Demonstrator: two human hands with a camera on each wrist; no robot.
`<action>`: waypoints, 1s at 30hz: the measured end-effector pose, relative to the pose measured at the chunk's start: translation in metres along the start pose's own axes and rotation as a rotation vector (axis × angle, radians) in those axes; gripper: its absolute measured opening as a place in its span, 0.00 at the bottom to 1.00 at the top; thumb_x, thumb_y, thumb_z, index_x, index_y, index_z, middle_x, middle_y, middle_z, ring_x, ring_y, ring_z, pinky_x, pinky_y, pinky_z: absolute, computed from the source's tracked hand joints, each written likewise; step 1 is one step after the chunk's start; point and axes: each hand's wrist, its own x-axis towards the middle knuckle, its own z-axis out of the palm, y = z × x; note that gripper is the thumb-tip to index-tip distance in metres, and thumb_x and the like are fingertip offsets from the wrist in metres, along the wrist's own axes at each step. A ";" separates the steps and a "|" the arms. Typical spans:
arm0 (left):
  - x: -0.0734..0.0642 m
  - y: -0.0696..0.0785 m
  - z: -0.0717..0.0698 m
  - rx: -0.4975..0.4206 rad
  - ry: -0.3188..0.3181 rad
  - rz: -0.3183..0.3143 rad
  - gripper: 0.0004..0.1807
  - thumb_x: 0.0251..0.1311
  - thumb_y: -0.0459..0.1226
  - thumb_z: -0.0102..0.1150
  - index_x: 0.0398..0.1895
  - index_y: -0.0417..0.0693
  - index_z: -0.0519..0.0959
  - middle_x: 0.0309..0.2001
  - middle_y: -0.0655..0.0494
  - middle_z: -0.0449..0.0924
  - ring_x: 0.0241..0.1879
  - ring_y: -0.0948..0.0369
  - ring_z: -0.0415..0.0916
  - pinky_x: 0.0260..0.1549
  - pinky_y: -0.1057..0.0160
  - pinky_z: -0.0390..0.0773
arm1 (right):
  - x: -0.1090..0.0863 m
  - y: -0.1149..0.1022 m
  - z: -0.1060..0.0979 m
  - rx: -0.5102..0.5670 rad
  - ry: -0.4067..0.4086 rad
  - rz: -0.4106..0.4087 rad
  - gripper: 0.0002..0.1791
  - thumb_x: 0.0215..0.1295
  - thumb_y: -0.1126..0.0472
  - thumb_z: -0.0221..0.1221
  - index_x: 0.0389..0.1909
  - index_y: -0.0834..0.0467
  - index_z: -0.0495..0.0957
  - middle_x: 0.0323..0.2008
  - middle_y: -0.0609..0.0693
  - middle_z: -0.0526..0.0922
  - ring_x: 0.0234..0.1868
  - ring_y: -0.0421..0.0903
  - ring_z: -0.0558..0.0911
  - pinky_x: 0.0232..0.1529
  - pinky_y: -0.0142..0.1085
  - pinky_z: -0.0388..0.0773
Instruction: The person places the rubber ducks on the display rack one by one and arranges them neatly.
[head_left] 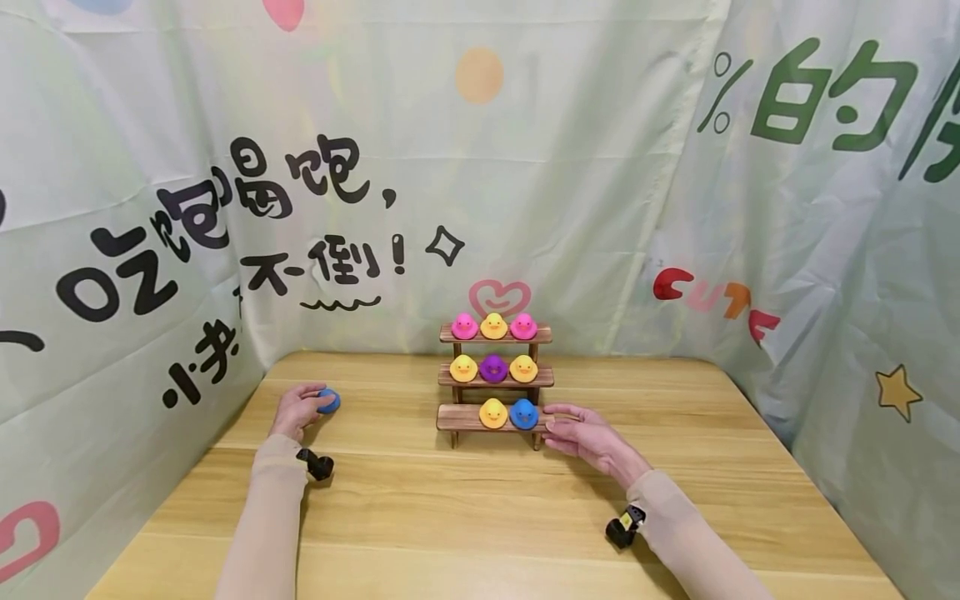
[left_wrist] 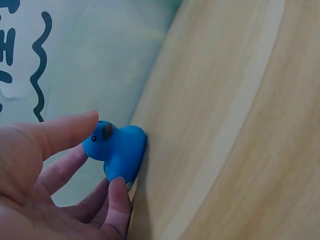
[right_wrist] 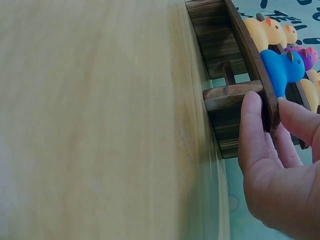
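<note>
At the table's left, my left hand [head_left: 297, 410] holds a blue rubber duck [left_wrist: 122, 152]. In the left wrist view its thumb touches the duck's head, the fingers curl around the other side, and the duck's base is right at the tabletop. My right hand [head_left: 592, 437] grips the right end of the lowest board of a three-tier wooden display stand [head_left: 459, 417], with the thumb over the board and fingers beneath, as the right wrist view shows. Beside that thumb stands another blue duck [right_wrist: 282, 70]; a yellow duck [head_left: 493, 413] sits left of it in the head view.
On the middle tier a purple duck [head_left: 493, 368] stands between two yellow ones. The top tier carries a yellow duck [head_left: 494, 326] between two pink ones. Printed curtains [head_left: 585, 208] surround the wooden table [head_left: 420, 525] at the back and sides.
</note>
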 end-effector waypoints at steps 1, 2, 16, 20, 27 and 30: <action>0.000 0.000 0.000 0.002 0.001 -0.002 0.28 0.67 0.37 0.59 0.68 0.36 0.66 0.54 0.46 0.73 0.34 0.65 0.74 0.33 0.69 0.75 | 0.000 0.000 0.000 0.001 0.000 0.000 0.31 0.69 0.72 0.55 0.70 0.71 0.57 0.37 0.49 0.83 0.40 0.43 0.86 0.49 0.36 0.82; 0.000 0.000 0.000 0.004 -0.002 -0.002 0.28 0.67 0.37 0.59 0.68 0.36 0.66 0.55 0.45 0.73 0.34 0.65 0.73 0.33 0.69 0.75 | 0.000 0.000 0.000 0.002 0.001 0.001 0.31 0.69 0.72 0.55 0.70 0.71 0.57 0.37 0.49 0.83 0.40 0.43 0.86 0.49 0.36 0.82; 0.005 -0.003 -0.002 0.038 -0.042 0.000 0.29 0.67 0.38 0.59 0.68 0.37 0.66 0.67 0.38 0.66 0.39 0.67 0.71 0.38 0.68 0.75 | 0.001 0.002 -0.002 0.005 0.008 0.001 0.29 0.68 0.71 0.56 0.68 0.70 0.60 0.38 0.50 0.83 0.40 0.43 0.86 0.50 0.36 0.82; 0.005 -0.003 -0.002 0.048 -0.037 0.006 0.28 0.65 0.38 0.61 0.66 0.37 0.68 0.64 0.39 0.68 0.39 0.66 0.71 0.37 0.68 0.74 | 0.002 0.002 -0.002 -0.003 0.011 0.000 0.28 0.68 0.71 0.56 0.68 0.70 0.61 0.38 0.50 0.83 0.41 0.43 0.85 0.50 0.37 0.82; 0.005 -0.002 -0.002 0.077 -0.026 0.026 0.27 0.63 0.37 0.63 0.64 0.37 0.70 0.60 0.40 0.71 0.41 0.62 0.70 0.37 0.67 0.73 | 0.002 0.002 -0.001 -0.014 0.013 -0.006 0.27 0.69 0.71 0.55 0.67 0.69 0.62 0.37 0.49 0.82 0.41 0.42 0.85 0.52 0.38 0.81; 0.004 -0.004 -0.002 0.081 -0.025 0.038 0.27 0.63 0.37 0.64 0.62 0.35 0.71 0.58 0.40 0.72 0.42 0.61 0.70 0.37 0.66 0.73 | 0.002 0.002 -0.001 -0.013 0.013 -0.007 0.26 0.69 0.71 0.55 0.67 0.69 0.63 0.37 0.49 0.82 0.41 0.42 0.85 0.52 0.38 0.81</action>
